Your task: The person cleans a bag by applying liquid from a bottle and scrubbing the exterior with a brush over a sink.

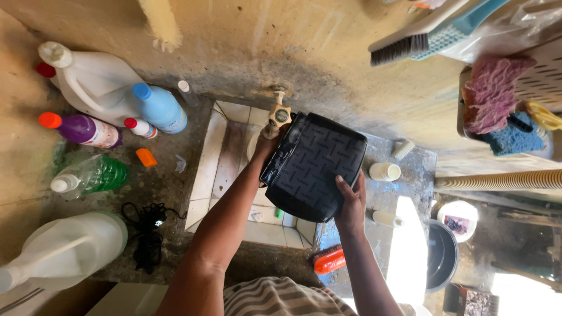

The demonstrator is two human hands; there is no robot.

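Note:
A black rubber mat-like tray with a raised pattern [316,167] is held over a small tiled wash basin [225,152]. My right hand [350,202] grips its near right edge. My left hand [266,143] reaches past its left edge up to the brass tap [278,114] on the wall, with the fingers partly hidden behind the tray, so its grip is unclear.
Several bottles stand left of the basin: a white jug [93,79], a blue bottle [159,108], a purple one [82,129], a green one [93,174], a large white jug [64,248]. An orange brush [328,260], white caps [385,171], a dark bucket [440,254], hanging brushes [427,32] and sponges [497,93] lie right.

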